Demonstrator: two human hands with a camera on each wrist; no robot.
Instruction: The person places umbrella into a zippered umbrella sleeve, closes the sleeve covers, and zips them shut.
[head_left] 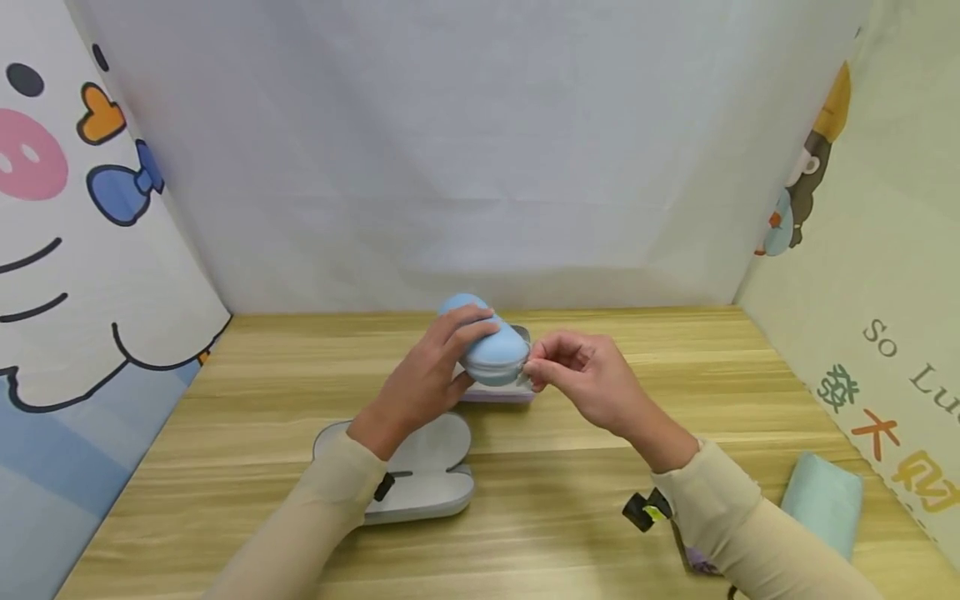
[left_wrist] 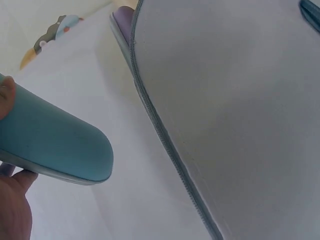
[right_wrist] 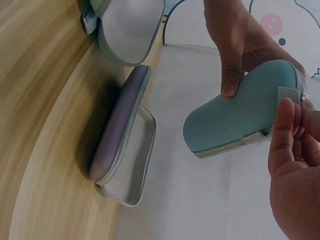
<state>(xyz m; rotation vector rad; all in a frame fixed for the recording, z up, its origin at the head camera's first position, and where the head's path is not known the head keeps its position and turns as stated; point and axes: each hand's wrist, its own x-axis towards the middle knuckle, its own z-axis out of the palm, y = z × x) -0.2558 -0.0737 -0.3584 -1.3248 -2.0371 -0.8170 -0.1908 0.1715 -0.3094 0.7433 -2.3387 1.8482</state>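
A light blue zip case (head_left: 495, 343), rounded like a glasses case, is held up off the table in my left hand (head_left: 427, 367). My left fingers lie over its top, with the thumb below. My right hand (head_left: 588, 375) pinches at its near right end, thumb and fingertips at the zip. In the right wrist view the case (right_wrist: 240, 110) looks teal, and a small grey tab (right_wrist: 288, 94) lies right beside the right fingertips. The zip pull itself is mostly hidden by those fingers. The left wrist view shows the rounded end of the case (left_wrist: 60, 137).
A pale-lined case (head_left: 431, 487) lies open beneath my left forearm. Behind the held case sits an open purple case (head_left: 495, 397). A mint green case (head_left: 823, 500) is at the right front, near a purple item (head_left: 697, 560) partly under my right sleeve.
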